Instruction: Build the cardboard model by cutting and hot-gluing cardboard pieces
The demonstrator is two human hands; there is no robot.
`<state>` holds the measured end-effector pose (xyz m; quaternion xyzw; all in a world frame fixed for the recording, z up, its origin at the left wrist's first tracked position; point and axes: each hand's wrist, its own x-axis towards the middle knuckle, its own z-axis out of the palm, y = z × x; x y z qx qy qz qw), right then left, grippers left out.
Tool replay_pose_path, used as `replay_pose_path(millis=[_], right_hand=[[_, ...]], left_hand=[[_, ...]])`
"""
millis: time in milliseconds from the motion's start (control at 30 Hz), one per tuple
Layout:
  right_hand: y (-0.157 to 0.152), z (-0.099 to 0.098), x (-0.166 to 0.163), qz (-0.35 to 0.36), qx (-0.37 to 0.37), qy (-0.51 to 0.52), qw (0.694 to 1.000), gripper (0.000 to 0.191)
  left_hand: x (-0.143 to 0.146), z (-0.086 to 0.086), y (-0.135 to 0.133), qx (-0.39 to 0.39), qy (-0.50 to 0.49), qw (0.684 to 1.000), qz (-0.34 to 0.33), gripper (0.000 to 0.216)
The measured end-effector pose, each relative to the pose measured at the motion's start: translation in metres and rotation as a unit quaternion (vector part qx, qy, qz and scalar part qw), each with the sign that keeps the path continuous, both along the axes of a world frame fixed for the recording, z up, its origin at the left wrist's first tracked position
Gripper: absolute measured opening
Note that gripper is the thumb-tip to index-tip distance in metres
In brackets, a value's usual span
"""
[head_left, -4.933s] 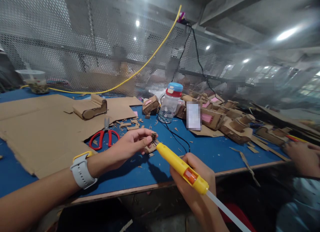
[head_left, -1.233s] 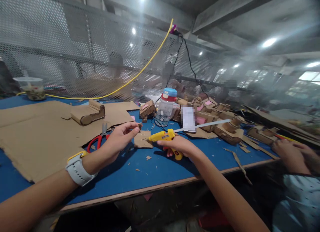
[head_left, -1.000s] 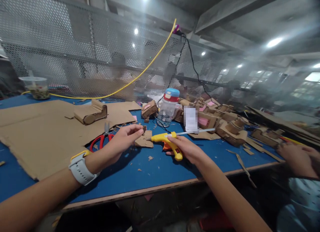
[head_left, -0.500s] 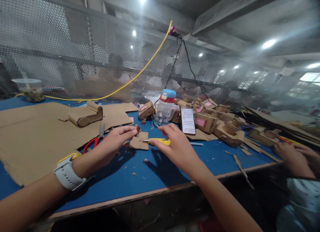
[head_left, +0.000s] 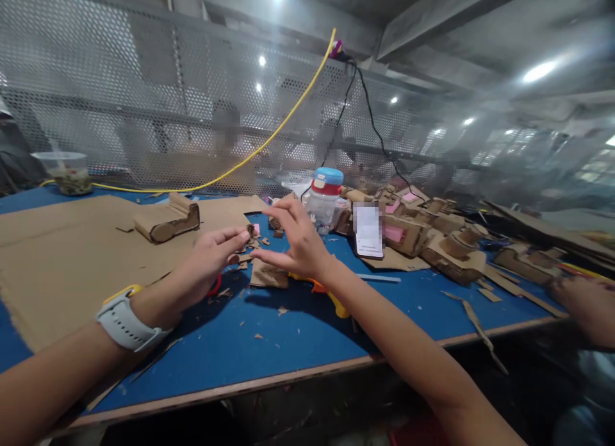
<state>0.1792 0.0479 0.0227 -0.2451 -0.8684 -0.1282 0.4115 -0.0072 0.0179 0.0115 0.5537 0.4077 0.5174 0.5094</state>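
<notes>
left hand pinching small cardboard piece; right hand at piece's 3 o'clock, fingers spread. hot glue gun on blue table, right hand's 5 o'clock; cardboard square, 8 o'clock.

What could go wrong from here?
1. The right hand is over the yellow glue gun; the wrist could knock it, or get burned if it is hot.
2. The left hand pinches a tiny cardboard piece, which might drop among similar scraps.
3. The phone looks propped upright; a bump could topple it.
</notes>
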Motion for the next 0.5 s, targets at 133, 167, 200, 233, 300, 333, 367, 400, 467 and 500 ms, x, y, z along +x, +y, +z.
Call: replay_pose_path(millis=[133,167,200,233,300,333,367,400,467,500], right_hand=[[0.003,-0.011,-0.001,0.006,-0.017,-0.028,0.999,0.060],[0.004,-0.013,-0.002,0.005,-0.016,-0.030,0.999,0.059],[0.005,-0.016,-0.002,0.003,-0.013,-0.030,0.999,0.058],[0.005,-0.018,-0.002,0.002,-0.008,-0.028,1.000,0.057],[0.006,-0.021,-0.002,0.002,0.004,-0.023,1.000,0.055],[0.006,-0.022,-0.001,0.002,0.008,-0.021,1.000,0.054],[0.006,-0.022,-0.001,0.003,0.010,-0.021,1.000,0.054],[0.006,-0.022,-0.001,0.004,0.012,-0.020,1.000,0.054],[0.005,-0.022,-0.001,0.009,0.020,-0.015,1.000,0.052],[0.003,-0.022,-0.002,0.015,0.028,-0.011,0.999,0.050]], left_hand=[[0.007,-0.002,-0.004,-0.026,-0.028,0.999,-0.001,0.045],[0.008,-0.002,-0.005,-0.034,-0.038,0.999,-0.006,0.045],[0.009,-0.003,-0.005,-0.040,-0.046,0.998,-0.014,0.046],[0.009,-0.004,-0.006,-0.045,-0.054,0.997,-0.024,0.046],[0.009,-0.008,-0.006,-0.047,-0.064,0.996,-0.046,0.044],[0.009,-0.009,-0.005,-0.047,-0.064,0.995,-0.054,0.043],[0.008,-0.011,-0.005,-0.049,-0.064,0.995,-0.060,0.041],[0.008,-0.012,-0.005,-0.050,-0.061,0.995,-0.064,0.040],[0.008,-0.013,-0.004,-0.053,-0.055,0.995,-0.069,0.039],[0.008,-0.014,-0.004,-0.053,-0.054,0.995,-0.072,0.038]])
